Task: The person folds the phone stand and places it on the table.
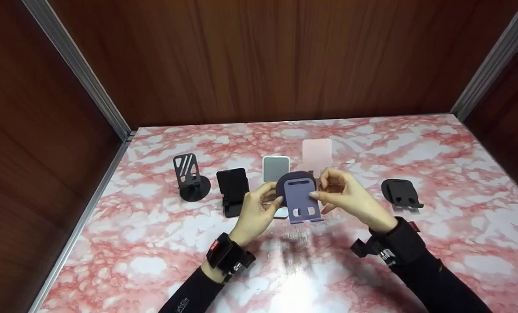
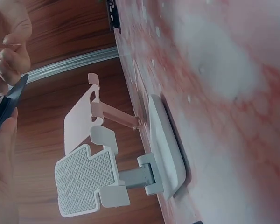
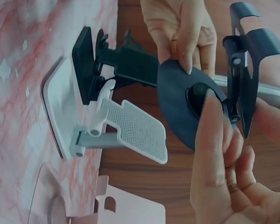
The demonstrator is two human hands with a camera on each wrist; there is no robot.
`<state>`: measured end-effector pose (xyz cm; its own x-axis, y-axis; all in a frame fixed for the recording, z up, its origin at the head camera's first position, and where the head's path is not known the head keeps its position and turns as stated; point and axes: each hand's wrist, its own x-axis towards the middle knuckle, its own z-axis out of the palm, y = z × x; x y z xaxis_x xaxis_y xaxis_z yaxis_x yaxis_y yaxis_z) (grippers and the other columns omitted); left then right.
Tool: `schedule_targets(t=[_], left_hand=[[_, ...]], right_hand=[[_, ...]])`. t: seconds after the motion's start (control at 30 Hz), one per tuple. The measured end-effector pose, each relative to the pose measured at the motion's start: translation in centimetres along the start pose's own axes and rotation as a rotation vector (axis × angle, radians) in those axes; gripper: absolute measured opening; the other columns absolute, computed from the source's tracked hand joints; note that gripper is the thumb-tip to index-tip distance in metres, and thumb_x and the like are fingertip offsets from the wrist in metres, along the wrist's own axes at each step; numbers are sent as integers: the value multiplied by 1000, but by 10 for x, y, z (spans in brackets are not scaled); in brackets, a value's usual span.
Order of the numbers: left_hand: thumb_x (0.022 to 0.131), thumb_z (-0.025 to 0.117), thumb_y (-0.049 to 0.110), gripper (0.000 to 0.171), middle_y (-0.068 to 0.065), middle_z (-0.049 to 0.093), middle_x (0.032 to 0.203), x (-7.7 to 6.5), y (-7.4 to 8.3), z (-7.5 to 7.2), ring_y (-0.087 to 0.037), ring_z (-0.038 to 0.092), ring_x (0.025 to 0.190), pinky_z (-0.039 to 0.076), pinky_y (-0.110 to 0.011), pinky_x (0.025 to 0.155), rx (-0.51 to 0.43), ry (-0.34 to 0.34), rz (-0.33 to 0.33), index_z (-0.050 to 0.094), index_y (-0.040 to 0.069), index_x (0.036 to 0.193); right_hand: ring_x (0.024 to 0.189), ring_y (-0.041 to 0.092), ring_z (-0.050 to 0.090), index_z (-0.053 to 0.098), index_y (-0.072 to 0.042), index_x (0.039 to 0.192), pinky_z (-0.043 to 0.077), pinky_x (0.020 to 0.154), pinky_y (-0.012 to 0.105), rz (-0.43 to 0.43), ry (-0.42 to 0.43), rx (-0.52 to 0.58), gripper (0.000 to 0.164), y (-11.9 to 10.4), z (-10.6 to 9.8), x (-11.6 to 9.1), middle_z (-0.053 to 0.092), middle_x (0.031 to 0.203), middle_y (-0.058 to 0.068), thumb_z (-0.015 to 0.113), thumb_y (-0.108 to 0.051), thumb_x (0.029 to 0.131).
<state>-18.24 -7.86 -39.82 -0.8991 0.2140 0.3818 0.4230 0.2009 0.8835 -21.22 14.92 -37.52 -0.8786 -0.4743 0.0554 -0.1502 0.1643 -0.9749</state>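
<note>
Both hands hold a purple phone stand (image 1: 299,196) up above the table, its slotted plate facing the head camera. My left hand (image 1: 255,212) pinches the edge of the stand's round base (image 3: 175,95) between thumb and fingers. On the other side, my right hand (image 1: 355,201) grips the stand, thumb at the plate's edge. In the right wrist view, a finger of that hand (image 3: 224,182) lies against the dark knob at the base's centre. The plate (image 3: 247,88) is folded close to the base, joined by a hinged arm. The left wrist view shows only the stand's edge.
Behind the hands stand a white phone stand with a grey pad (image 1: 276,167) and a pink one (image 1: 317,154). To the left are a black stand (image 1: 234,187) and a slotted black stand on a round base (image 1: 188,171). Another black stand (image 1: 401,193) is at right. Wooden panels (image 1: 285,61) enclose the marbled table.
</note>
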Motion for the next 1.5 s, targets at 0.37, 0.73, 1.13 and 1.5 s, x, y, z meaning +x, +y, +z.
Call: schedule_targets(t=[0.37, 0.73, 1.13, 1.5], left_hand=[[86, 56, -7, 27, -25, 65, 107, 1, -3, 2, -32, 65, 99, 56, -24, 78, -113, -40, -75, 57, -10, 113], [87, 53, -6, 29, -27, 63, 109, 2, 0, 0, -31, 65, 96, 57, -29, 79, -179, -79, -145, 55, -12, 115], [85, 66, 18, 33, -20, 67, 105, 0, 6, -3, -14, 67, 89, 56, -36, 82, -220, -130, -253, 59, 0, 113], [83, 67, 11, 34, -21, 66, 106, 0, 4, -3, -15, 67, 89, 56, -29, 80, -294, -154, -284, 58, -4, 113]], right_hand=[[106, 22, 58, 45, -10, 128, 49, 92, 34, 44, -51, -66, 56, 7, 0, 1, 60, 114, 10, 71, -24, 80], [97, 18, 64, 44, -2, 133, 54, 84, 35, 161, -89, 70, 60, 12, 1, 4, 63, 114, 11, 68, -23, 83], [94, 17, 66, 47, -2, 130, 56, 81, 34, 156, -79, 62, 57, 16, 4, 4, 65, 111, 10, 69, -23, 82], [92, 17, 66, 47, -1, 129, 56, 79, 33, 146, -81, 40, 56, 13, 4, 3, 66, 108, 11, 69, -23, 82]])
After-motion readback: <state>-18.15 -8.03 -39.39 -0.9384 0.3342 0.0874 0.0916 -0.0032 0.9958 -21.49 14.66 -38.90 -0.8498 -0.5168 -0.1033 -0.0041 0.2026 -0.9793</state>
